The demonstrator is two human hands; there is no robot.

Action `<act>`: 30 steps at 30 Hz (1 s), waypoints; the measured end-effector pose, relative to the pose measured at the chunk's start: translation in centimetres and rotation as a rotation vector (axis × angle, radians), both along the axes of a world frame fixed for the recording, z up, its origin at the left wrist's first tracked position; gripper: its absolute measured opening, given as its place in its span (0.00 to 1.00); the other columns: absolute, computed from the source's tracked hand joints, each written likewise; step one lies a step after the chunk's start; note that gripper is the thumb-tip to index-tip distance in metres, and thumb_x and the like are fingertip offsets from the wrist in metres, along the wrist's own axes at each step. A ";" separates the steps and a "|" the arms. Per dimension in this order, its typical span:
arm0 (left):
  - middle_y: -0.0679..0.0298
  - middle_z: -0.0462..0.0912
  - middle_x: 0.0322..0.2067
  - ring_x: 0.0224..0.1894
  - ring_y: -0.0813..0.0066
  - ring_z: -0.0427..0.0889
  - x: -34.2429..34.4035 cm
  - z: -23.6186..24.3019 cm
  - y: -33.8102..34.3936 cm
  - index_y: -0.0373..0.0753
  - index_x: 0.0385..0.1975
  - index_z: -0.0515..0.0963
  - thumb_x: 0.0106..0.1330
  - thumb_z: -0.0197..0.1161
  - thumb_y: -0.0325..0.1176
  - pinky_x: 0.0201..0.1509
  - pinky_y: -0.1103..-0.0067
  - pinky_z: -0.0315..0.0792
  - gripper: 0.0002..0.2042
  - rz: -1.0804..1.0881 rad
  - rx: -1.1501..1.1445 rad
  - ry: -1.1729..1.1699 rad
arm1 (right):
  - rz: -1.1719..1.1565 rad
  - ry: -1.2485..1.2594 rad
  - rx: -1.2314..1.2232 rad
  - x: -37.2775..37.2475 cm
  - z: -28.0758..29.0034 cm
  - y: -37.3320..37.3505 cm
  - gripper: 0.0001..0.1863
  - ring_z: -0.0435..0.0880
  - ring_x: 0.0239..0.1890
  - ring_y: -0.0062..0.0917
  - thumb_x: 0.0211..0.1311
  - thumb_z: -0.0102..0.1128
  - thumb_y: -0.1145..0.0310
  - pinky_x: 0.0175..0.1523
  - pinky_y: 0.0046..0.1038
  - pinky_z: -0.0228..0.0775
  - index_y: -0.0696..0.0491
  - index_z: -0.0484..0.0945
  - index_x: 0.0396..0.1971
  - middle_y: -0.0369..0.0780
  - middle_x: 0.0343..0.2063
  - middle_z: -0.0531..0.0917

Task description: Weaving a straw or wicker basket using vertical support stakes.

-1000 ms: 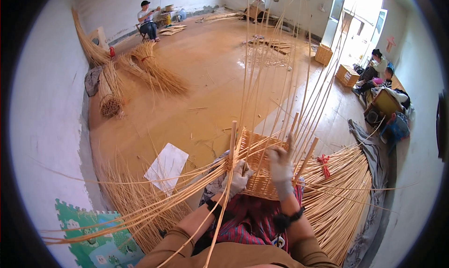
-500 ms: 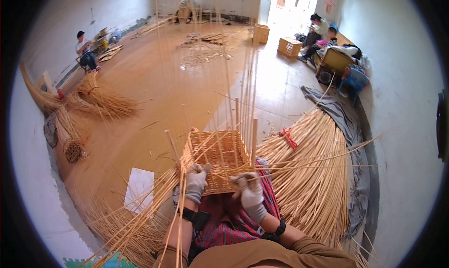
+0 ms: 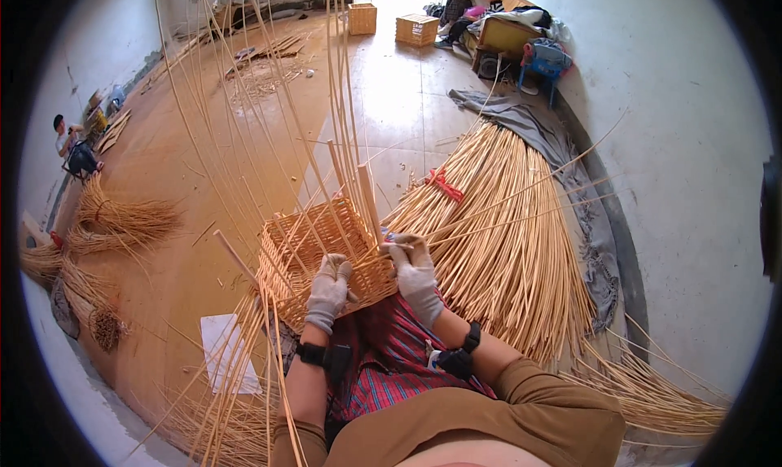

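Both gloved hands sit closer together on the near rim than half a second back, and the view has swung right, so the big bundle now fills more of the frame. Half-woven square wicker basket (image 3: 314, 251) rests on the lap over a red plaid cloth (image 3: 383, 361), tipped toward the person, probably so the near wall faces up for weaving. Left hand (image 3: 328, 292) in a light grey work glove is closed over the near rim, pinning it down. Right hand (image 3: 415, 276), same glove, is pinched shut on a thin pale reed strand (image 3: 456, 232) at the rim corner; that strand runs out to the right of the hand. Hands apart, each on its own grip. Long upright stakes (image 3: 346, 100) rise from the basket walls just beyond the hands, left uncut, likely for weaving higher. Right of the right hand, a big fan-shaped bundle of pale reeds (image 3: 497, 247) tied with a red string (image 3: 444, 184) lies within reach, on a grey cloth (image 3: 562, 149). Left of the left hand, loose reeds (image 3: 236, 369) cross a white paper sheet (image 3: 228, 353) on the floor. Far beyond, woven crates (image 3: 417, 29) and seated people (image 3: 69, 145).
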State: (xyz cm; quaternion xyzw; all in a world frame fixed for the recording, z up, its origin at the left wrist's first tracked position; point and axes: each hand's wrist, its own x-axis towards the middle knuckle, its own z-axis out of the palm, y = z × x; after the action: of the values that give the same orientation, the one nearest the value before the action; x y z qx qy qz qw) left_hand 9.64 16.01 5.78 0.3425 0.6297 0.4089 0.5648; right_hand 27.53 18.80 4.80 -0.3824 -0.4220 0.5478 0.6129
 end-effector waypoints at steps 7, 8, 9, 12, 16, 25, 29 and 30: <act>0.43 0.74 0.58 0.55 0.44 0.77 -0.9 -5.8 1.3 0.36 0.64 0.70 0.72 0.51 0.25 0.57 0.63 0.77 0.21 -0.122 0.866 1.357 | -0.184 -0.773 0.827 -8.5 7.3 9.2 0.31 0.83 0.49 0.44 0.64 0.57 0.79 0.46 0.39 0.77 0.46 0.71 0.68 0.55 0.64 0.72; 0.45 0.80 0.50 0.49 0.47 0.80 -0.9 -3.5 1.4 0.38 0.53 0.76 0.73 0.55 0.30 0.51 0.64 0.78 0.12 -0.143 0.863 1.271 | 0.055 -0.699 0.537 -6.2 7.7 9.3 0.27 0.84 0.41 0.37 0.65 0.55 0.80 0.44 0.33 0.78 0.51 0.71 0.65 0.50 0.50 0.83; 0.48 0.82 0.42 0.44 0.51 0.82 -0.4 -1.1 0.9 0.39 0.47 0.78 0.73 0.58 0.34 0.49 0.65 0.77 0.09 -0.059 0.597 0.948 | 0.178 -0.226 0.342 -3.8 9.4 6.3 0.20 0.85 0.36 0.28 0.68 0.56 0.78 0.43 0.29 0.79 0.54 0.72 0.59 0.42 0.35 0.85; 0.64 0.78 0.20 0.17 0.74 0.77 -0.2 -3.3 2.2 0.41 0.34 0.76 0.71 0.67 0.45 0.22 0.74 0.73 0.14 0.089 0.193 0.301 | -0.126 0.004 -0.044 4.0 0.3 3.1 0.16 0.86 0.32 0.21 0.70 0.61 0.71 0.37 0.28 0.78 0.54 0.74 0.55 0.40 0.32 0.86; 0.63 0.83 0.32 0.18 0.79 0.78 0.6 0.8 0.7 0.39 0.49 0.75 0.72 0.66 0.39 0.21 0.77 0.73 0.14 0.041 0.043 0.261 | 0.234 -0.952 0.012 2.1 1.3 -2.7 0.31 0.89 0.33 0.45 0.68 0.64 0.63 0.38 0.41 0.78 0.42 0.63 0.69 0.51 0.31 0.87; 0.63 0.86 0.38 0.31 0.79 0.83 -7.5 -3.9 -13.4 0.39 0.53 0.79 0.75 0.62 0.33 0.33 0.83 0.79 0.11 0.535 0.249 0.019 | 0.275 -1.184 0.123 -0.2 -1.1 0.1 0.32 0.87 0.36 0.46 0.64 0.66 0.60 0.39 0.45 0.76 0.35 0.66 0.68 0.49 0.33 0.87; 0.57 0.87 0.43 0.38 0.71 0.87 -11.6 -5.2 -17.2 0.35 0.55 0.78 0.72 0.66 0.32 0.40 0.78 0.83 0.15 0.635 0.610 -0.378 | 0.425 -0.826 0.071 -2.9 -1.1 -4.9 0.27 0.87 0.32 0.34 0.66 0.66 0.66 0.40 0.34 0.78 0.44 0.71 0.64 0.42 0.33 0.86; 0.54 0.86 0.45 0.41 0.67 0.87 -12.0 -5.8 -17.5 0.34 0.56 0.77 0.71 0.66 0.32 0.43 0.75 0.83 0.17 0.612 0.621 -0.080 | 0.554 -0.786 0.268 -3.9 -0.6 -6.1 0.17 0.87 0.36 0.36 0.67 0.65 0.65 0.42 0.33 0.79 0.45 0.79 0.55 0.41 0.36 0.87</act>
State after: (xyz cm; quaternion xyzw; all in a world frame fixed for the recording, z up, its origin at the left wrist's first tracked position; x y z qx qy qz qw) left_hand -2.32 -1.50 -0.02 0.2776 0.5272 0.7402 0.3116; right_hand 23.66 12.73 4.23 -0.3514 -0.7735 0.4454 0.2825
